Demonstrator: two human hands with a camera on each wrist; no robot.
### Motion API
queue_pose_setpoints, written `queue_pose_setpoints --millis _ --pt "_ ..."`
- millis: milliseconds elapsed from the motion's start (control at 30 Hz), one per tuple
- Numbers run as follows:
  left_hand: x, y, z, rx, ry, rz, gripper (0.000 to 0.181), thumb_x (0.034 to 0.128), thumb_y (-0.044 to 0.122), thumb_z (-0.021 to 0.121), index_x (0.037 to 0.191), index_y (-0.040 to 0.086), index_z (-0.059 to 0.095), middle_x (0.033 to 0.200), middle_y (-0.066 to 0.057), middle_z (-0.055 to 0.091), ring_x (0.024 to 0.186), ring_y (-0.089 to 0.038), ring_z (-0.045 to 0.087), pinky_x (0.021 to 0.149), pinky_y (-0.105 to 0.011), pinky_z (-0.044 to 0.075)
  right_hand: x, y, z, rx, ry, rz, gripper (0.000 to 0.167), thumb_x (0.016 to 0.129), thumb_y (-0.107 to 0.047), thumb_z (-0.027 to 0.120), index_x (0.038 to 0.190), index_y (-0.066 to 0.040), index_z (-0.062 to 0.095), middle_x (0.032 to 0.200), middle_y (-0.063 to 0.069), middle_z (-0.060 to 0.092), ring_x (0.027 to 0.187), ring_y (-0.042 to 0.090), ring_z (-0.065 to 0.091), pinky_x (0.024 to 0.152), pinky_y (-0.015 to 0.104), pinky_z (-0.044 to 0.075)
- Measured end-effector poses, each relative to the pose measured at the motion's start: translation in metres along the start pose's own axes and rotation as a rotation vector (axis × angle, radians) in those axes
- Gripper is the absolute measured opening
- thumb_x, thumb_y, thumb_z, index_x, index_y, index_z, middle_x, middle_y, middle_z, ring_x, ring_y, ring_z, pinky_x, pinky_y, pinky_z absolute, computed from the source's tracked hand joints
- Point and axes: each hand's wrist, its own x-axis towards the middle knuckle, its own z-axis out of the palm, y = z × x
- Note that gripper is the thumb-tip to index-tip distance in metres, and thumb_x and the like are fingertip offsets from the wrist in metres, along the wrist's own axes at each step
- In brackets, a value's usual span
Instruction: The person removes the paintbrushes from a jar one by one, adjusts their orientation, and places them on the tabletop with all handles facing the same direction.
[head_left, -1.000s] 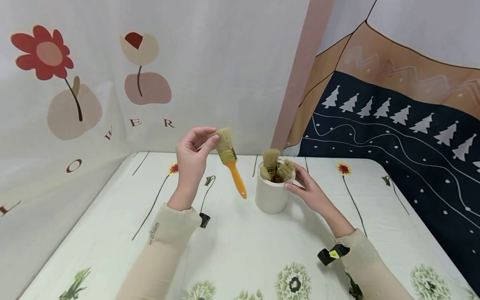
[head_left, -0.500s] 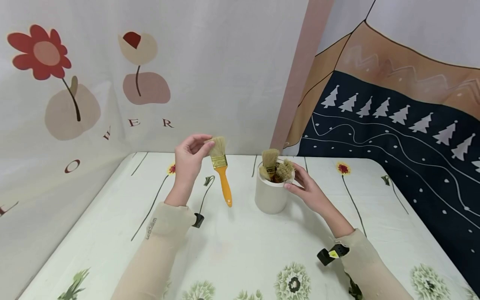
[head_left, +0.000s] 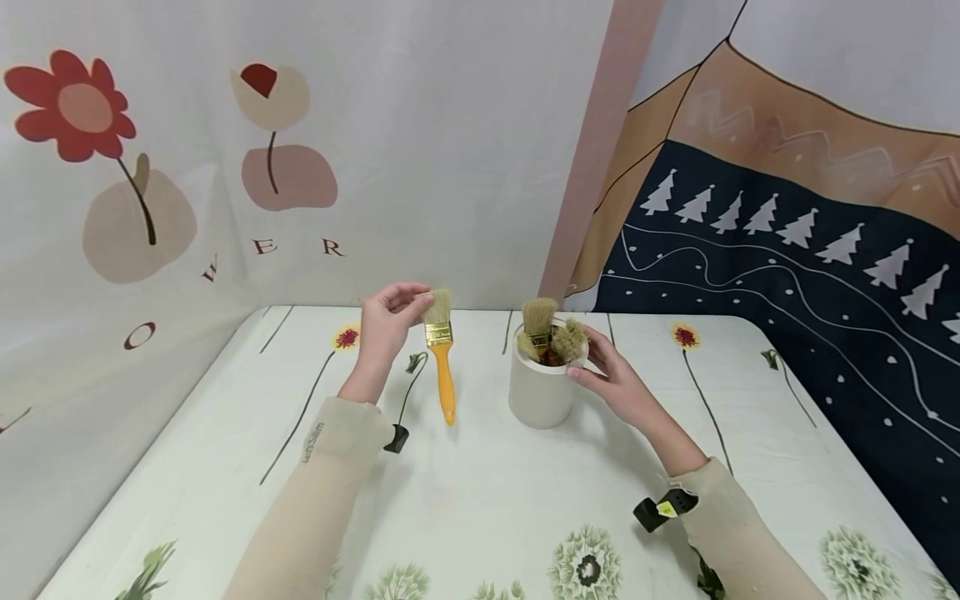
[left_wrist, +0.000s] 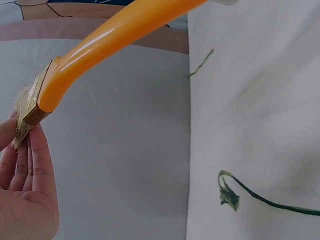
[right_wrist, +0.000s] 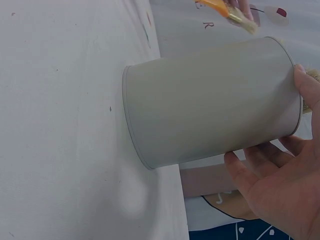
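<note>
My left hand (head_left: 386, 332) pinches the bristle end of a flat brush (head_left: 444, 367), whose orange handle hangs down over the table. In the left wrist view the fingertips hold the bristles (left_wrist: 25, 107), with the orange handle (left_wrist: 115, 40) crossing above. To the right, a pale round container (head_left: 541, 396) stands upright on the table with several brush heads (head_left: 539, 317) sticking out of its mouth. My right hand (head_left: 622, 383) grips the container's right side near the rim; in the right wrist view its fingers curve round the container (right_wrist: 210, 100).
A white cloth with printed flowers covers the table (head_left: 480, 500). Behind it hangs a pale curtain (head_left: 450, 150) with flower prints and letters, and a dark blue fabric (head_left: 750, 267) with white trees hangs at the right. A small black device (head_left: 666, 508) sits at the right wrist.
My left hand has lowered the brush and moved slightly, and the brush's handle has swung from slanting right to hanging nearly upright. My right hand stays on the container.
</note>
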Motion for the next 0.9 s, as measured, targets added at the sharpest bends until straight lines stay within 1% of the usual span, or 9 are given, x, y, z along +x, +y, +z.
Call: queue_pose_setpoints --millis 100,267,467,700,900 --pt "0.002 -0.006 0.002 0.026 -0.011 -0.039 0.029 0.0906 0.019 0.075 0.114 0.002 0.07 0.089 0.013 0.07 0.08 -0.001 0.065 0.071 -0.015 0.059 -0.001 0.0 0.0 -0.004 0.003 0.005 0.07 0.102 -0.017 0.057 0.159 -0.009 0.016 0.166 0.019 0.016 0.153 0.042 0.016 0.12 0.062 0.025" --pt "0.006 -0.017 0.005 0.06 -0.024 -0.09 0.029 0.0913 0.02 0.074 0.115 0.003 0.069 0.098 0.003 0.072 0.082 -0.001 0.065 0.072 -0.015 0.059 -0.001 0.0 0.001 -0.006 0.006 0.009 0.07 0.102 -0.018 0.057 0.159 -0.01 0.017 0.166 0.019 0.016 0.153 0.042 0.017 0.12 0.061 0.027" --pt "0.011 -0.03 0.007 0.079 -0.044 -0.123 0.027 0.0921 0.02 0.073 0.114 0.005 0.07 0.103 -0.003 0.073 0.082 0.0 0.065 0.075 -0.018 0.061 0.0 0.0 0.001 -0.008 0.01 0.008 0.07 0.102 -0.019 0.058 0.159 -0.01 0.017 0.166 0.018 0.016 0.153 0.042 0.017 0.12 0.062 0.027" --pt "0.014 -0.04 0.01 0.106 -0.073 -0.155 0.027 0.0937 0.022 0.071 0.115 0.005 0.069 0.114 -0.012 0.072 0.084 -0.001 0.065 0.077 -0.017 0.06 -0.001 -0.001 0.001 -0.014 0.01 0.002 0.069 0.102 -0.018 0.057 0.159 -0.011 0.017 0.166 0.019 0.017 0.153 0.043 0.018 0.12 0.062 0.026" --pt "0.016 -0.051 0.013 0.133 -0.091 -0.195 0.028 0.0945 0.022 0.07 0.117 0.005 0.069 0.119 -0.015 0.071 0.088 -0.004 0.065 0.078 -0.018 0.06 -0.001 -0.001 0.001 -0.009 0.014 0.016 0.069 0.102 -0.017 0.057 0.159 -0.011 0.018 0.166 0.018 0.017 0.153 0.042 0.018 0.12 0.062 0.026"
